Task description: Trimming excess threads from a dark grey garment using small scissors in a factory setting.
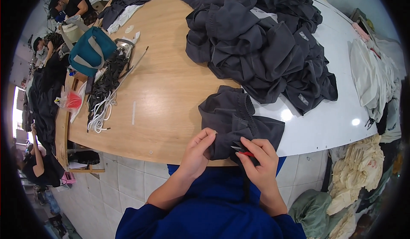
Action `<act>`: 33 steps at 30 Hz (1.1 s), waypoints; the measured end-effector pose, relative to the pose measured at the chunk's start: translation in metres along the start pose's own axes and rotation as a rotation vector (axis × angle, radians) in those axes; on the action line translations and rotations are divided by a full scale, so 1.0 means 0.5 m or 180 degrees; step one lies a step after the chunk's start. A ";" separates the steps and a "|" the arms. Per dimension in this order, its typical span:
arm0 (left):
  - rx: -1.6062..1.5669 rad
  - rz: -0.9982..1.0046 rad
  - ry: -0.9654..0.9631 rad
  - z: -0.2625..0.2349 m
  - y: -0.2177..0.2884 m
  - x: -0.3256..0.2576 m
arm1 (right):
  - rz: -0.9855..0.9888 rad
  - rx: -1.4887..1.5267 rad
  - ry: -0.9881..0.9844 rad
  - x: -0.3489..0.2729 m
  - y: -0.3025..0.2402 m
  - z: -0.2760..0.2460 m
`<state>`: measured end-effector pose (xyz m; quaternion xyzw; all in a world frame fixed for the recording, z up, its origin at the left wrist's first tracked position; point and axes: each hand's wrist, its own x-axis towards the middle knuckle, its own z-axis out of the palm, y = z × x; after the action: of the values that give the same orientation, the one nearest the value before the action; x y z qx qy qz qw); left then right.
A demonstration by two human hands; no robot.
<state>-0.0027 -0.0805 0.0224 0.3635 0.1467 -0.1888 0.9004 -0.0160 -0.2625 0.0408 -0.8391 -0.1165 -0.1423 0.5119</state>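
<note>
A dark grey garment (226,110) with a gathered elastic edge lies at the table's front edge, in front of my body. My left hand (197,150) pinches its near left part between thumb and fingers. In my right hand (261,162) are small thread snips (244,153) with red on the handle. Their dark metal blades point left, close to the cloth near my left fingertips. Whether the blades touch a thread is too small to tell. A narrow black strip hangs below my right hand against my blue clothing.
A big heap of dark grey garments (256,51) covers the table's far right. To the left lie white cords (101,114), black straps (106,78) and a teal bag (92,51). Cream fabric (356,170) is piled beyond the right edge. Several people work at the far left.
</note>
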 end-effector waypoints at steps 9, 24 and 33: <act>0.0103 0.0037 -0.0008 0.003 -0.003 0.000 | -0.0266 -0.0536 0.0172 0.000 0.011 -0.001; 0.0188 -0.0157 -0.0071 -0.011 -0.003 0.002 | -0.0628 -0.0825 0.0095 0.003 0.019 -0.008; 0.0243 -0.0163 0.0000 -0.007 -0.020 0.012 | -0.0533 -0.0709 0.0159 -0.005 0.026 -0.024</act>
<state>-0.0024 -0.0860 0.0115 0.3937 0.1486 -0.2172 0.8808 -0.0152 -0.2792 0.0346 -0.8743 -0.1569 -0.2174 0.4046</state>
